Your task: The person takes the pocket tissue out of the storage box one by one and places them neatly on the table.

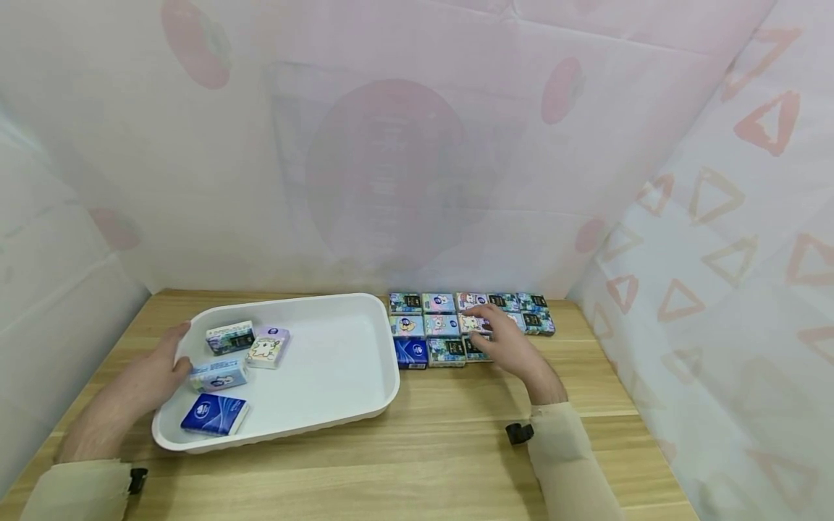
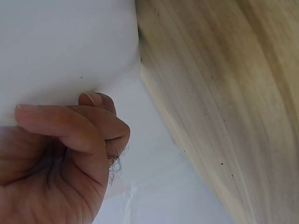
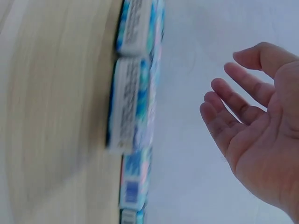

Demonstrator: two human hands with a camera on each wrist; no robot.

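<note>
At the left end of a white tray (image 1: 326, 369), my left hand (image 1: 153, 369) grips the rim, thumb on the inner side. The left wrist view shows its curled fingers (image 2: 60, 121) against the tray's outer wall. Inside the tray lie a dark patterned tissue pack (image 1: 231, 338), a purple-white one (image 1: 268, 347), a light blue one (image 1: 219, 375) and a deep blue one (image 1: 214, 414). My right hand (image 1: 504, 344) hovers over rows of tissue packs (image 1: 446, 352), partly hiding them. In the right wrist view its fingers are spread, holding nothing, apart from the packs (image 3: 126, 102).
The packs on the wooden table (image 1: 443, 449) sit in rows against the tray's right side, near the back wall (image 1: 391, 166). White sheeting with triangle prints (image 1: 769, 123) rises at the right. Black wrist straps (image 1: 519, 433) show on both arms.
</note>
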